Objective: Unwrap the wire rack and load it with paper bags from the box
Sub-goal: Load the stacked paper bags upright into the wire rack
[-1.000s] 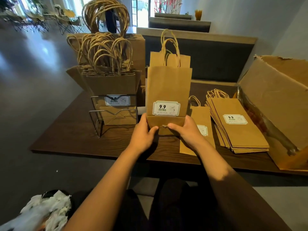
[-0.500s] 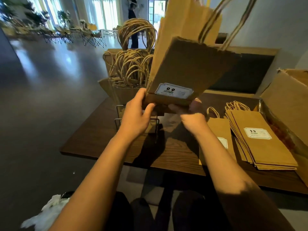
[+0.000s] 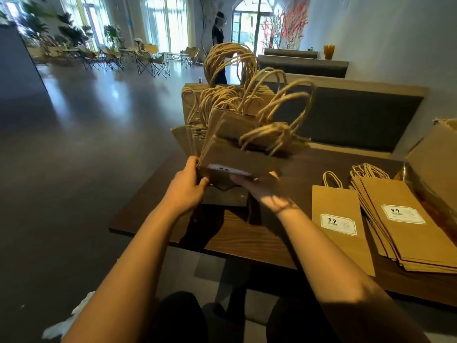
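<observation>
Both hands grip a tilted bundle of paper bags (image 3: 237,154) by its bottom, left hand (image 3: 186,186) and right hand (image 3: 264,191), above the table's (image 3: 247,238) left edge; flat bags (image 3: 405,226) lie near the right edge beside the box (image 3: 437,159).

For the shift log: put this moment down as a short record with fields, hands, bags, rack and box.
left hand: grips the near left end of the held bundle
right hand: supports the bundle from below at its right end
held bags: small bundle of paper bags, tilted away, handles pointing to the far right
rack: mostly hidden behind hands and bundle; upright bags stand there
single bag: flat on the table, label up
stack: flat bags to its right
box: cardboard, at the right edge
</observation>
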Action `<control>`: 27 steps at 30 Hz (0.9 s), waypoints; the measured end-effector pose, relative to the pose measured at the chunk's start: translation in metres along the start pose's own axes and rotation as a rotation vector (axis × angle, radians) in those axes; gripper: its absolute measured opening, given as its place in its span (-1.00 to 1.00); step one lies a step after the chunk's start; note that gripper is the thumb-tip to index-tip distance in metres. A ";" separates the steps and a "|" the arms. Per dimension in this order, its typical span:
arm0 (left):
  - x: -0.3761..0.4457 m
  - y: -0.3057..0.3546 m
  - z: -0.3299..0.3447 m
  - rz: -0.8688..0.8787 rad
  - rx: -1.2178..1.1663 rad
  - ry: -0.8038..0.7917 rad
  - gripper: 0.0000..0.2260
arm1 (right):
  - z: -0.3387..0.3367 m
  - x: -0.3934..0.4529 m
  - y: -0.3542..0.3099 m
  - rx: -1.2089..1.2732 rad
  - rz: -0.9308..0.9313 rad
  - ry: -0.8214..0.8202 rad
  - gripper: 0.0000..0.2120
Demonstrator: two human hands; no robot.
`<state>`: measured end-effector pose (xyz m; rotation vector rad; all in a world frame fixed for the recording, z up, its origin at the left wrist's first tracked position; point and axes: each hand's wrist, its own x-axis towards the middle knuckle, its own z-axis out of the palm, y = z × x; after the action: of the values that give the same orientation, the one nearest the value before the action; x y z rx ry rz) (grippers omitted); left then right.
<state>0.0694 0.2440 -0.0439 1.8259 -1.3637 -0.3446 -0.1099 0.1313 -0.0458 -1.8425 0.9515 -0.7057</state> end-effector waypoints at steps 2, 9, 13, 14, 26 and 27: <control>0.002 -0.004 0.001 -0.096 -0.017 -0.089 -0.72 | 0.000 0.006 0.008 -0.013 -0.038 0.063 -0.52; 0.006 -0.015 0.004 -0.204 -0.113 -0.172 -0.59 | 0.001 0.007 0.009 -0.059 -0.021 0.160 -0.59; 0.004 -0.016 0.002 -0.160 -0.066 -0.161 -0.59 | 0.008 0.005 0.012 -0.002 -0.050 0.270 -0.49; 0.004 -0.018 0.000 -0.151 -0.063 -0.145 -0.59 | 0.007 0.006 0.012 0.016 -0.077 0.283 -0.51; -0.001 -0.031 0.000 -0.264 -0.171 -0.269 -0.65 | -0.008 0.006 0.018 0.177 0.100 -0.133 -0.75; -0.001 -0.034 0.000 -0.257 -0.168 -0.250 -0.64 | -0.006 0.007 0.021 0.230 0.121 -0.140 -0.71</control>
<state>0.0916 0.2477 -0.0692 1.8635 -1.2202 -0.8218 -0.1177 0.1168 -0.0617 -1.5972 0.8456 -0.5788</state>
